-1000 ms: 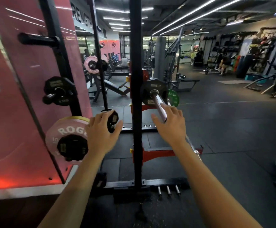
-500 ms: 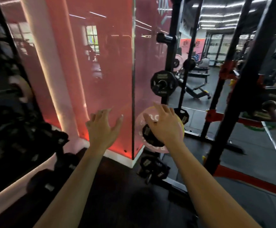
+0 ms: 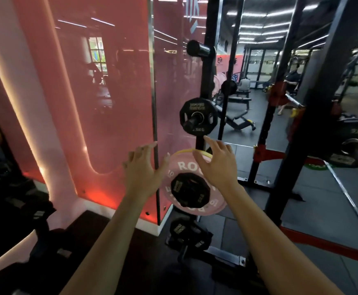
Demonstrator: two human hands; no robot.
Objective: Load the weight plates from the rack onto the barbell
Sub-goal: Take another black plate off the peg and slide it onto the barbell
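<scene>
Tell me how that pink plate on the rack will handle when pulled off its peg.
The pink plate is thick and marked 10, so probably heavy and rigid. A small black plate sits in front on the same peg and likely must come off first. Being round, it may roll if set on edge.

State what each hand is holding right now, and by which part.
Nothing is held. The left hand and right hand are open with fingers spread, reaching at either side of the pink plate on the rack; no grip yet.

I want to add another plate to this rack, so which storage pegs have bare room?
The top peg is bare. The peg below holds only one small black plate, stub exposed. The pink bumper plate, fronted by a black plate, crowds its peg, with both open hands at its rim.
</scene>
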